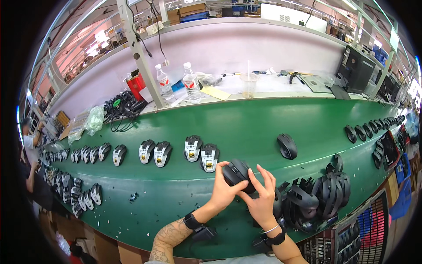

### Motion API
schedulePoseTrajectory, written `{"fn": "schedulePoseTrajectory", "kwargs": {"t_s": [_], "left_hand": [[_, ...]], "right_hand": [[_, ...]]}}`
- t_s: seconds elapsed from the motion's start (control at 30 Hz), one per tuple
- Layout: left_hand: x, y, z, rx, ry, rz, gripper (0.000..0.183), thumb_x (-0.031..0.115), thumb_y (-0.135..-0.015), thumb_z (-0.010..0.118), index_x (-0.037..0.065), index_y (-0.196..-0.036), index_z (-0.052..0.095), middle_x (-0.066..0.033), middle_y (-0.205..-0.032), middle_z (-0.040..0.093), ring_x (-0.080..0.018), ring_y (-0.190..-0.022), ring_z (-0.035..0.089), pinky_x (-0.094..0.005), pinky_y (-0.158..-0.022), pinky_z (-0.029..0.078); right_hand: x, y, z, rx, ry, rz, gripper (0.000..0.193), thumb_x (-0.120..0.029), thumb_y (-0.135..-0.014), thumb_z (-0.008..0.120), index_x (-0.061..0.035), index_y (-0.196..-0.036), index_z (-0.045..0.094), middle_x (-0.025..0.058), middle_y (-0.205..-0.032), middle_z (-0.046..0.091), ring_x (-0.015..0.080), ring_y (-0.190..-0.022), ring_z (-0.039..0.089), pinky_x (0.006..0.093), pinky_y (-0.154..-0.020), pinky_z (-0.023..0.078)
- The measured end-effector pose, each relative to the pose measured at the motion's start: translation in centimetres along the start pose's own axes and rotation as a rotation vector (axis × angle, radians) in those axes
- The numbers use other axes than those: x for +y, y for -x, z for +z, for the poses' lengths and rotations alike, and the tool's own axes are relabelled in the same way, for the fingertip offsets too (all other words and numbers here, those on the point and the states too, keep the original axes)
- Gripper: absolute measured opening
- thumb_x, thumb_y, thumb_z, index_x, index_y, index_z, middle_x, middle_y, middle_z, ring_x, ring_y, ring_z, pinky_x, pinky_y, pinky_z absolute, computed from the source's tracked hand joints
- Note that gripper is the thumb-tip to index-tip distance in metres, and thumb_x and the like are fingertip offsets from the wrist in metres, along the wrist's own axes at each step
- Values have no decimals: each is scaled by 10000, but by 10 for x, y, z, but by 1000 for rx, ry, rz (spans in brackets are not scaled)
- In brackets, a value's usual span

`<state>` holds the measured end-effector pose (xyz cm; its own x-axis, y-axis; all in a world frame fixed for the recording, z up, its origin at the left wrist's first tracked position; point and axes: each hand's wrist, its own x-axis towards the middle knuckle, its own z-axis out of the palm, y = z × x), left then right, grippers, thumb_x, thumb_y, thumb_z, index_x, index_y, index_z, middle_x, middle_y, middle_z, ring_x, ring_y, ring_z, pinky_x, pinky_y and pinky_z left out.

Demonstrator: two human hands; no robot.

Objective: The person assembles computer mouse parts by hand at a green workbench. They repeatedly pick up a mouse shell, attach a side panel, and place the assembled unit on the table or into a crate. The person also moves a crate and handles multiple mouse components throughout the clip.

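Between my hands, above the green work surface, is a black computer mouse (pixel 236 171). My left hand (pixel 223 189) grips its left side with thumb and fingers. From the right, my right hand (pixel 262 196) presses thumb and index finger against it, its other fingers raised. Just beyond lie open mice with white insides, the nearest mouse (pixel 209 157) close to my left fingertips. A closed black mouse (pixel 287 146) sits farther off to the right. Beside my right hand is a heap of curved black mouse shells (pixel 314 198).
Rows of open mice (pixel 90 154) run leftward, and finished-looking black mice (pixel 373 127) line the far right. Two water bottles (pixel 191 82) and a plastic cup (pixel 249 86) stand on the back ledge. Tangled cables (pixel 124 108) lie at back left. A person works at the far left.
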<state>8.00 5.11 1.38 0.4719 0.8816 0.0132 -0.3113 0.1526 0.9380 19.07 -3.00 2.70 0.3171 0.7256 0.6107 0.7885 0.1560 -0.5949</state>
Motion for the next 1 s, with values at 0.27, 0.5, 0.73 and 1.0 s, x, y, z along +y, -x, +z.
{"fn": "schedulePoseTrajectory", "kwargs": {"t_s": [0.27, 0.5, 0.73, 1.0], "left_hand": [[21, -1, -7, -11, 333, -41, 674, -70, -763, 654, 122, -1292, 283, -88, -1119, 515, -196, -1042, 559, -347, -877, 504], [20, 4, 0, 33, 359, -60, 680, -103, -742, 644, 118, -1285, 300, -77, -1096, 519, -195, -1027, 565, -354, -870, 505], [18, -8, -20, 73, 456, -287, 314, 326, -915, 498, 77, -1098, 557, -64, -1008, 645, -174, -897, 629, -347, -805, 497], [21, -16, -24, 241, 374, -318, 338, 376, -927, 512, 70, -1048, 587, -35, -996, 644, -162, -913, 626, -347, -820, 491]], "right_hand": [[28, 9, 15, -133, -1121, 703, 273, -283, -954, 557, -35, -839, 553, 5, -785, 579, 87, -706, 545, 240, -668, 476], [34, 14, 19, -73, -1192, 661, 308, -279, -949, 567, -61, -737, 516, -2, -711, 576, 73, -647, 529, 233, -620, 450], [38, 14, 19, -63, -1036, 596, 335, -296, -925, 607, -51, -712, 523, -2, -664, 573, 70, -597, 522, 224, -585, 441], [33, 14, 19, -77, -972, 578, 280, -234, -928, 606, -42, -737, 533, 2, -706, 586, 77, -604, 552, 225, -590, 472]]}}
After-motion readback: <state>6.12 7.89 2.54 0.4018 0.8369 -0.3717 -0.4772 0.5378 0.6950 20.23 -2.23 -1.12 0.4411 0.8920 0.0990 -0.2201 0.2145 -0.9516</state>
